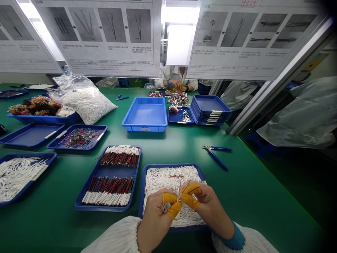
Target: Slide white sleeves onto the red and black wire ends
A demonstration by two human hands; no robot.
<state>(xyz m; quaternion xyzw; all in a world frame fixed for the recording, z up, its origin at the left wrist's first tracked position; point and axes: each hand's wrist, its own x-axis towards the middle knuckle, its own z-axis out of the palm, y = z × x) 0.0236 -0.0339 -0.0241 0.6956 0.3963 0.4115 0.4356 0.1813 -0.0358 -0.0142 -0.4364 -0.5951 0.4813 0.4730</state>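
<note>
Both my hands meet above a blue tray (144, 175) heaped with short white sleeves (160, 181). Yellow finger cots cover the thumbs and forefingers. My left hand (159, 212) pinches a small white sleeve (178, 197) at its fingertips. Opposite it, my right hand (204, 202) is closed on thin dark wires (188, 185) that stick up and spread from the fingertips. How far the wires run into the sleeve is hidden by the fingers. A few loose wires (176, 175) lie on the white sleeves just beyond my hands.
Left of my hands, a tray (112, 171) holds two rows of sleeved wires. Blue-handled cutters (217, 156) lie on the right. Further off stand a deep blue bin (144, 128), stacked trays (210, 110) and a bag of white sleeves (91, 102). A co-worker (175, 75) sits opposite, below hanging instruction sheets (113, 56).
</note>
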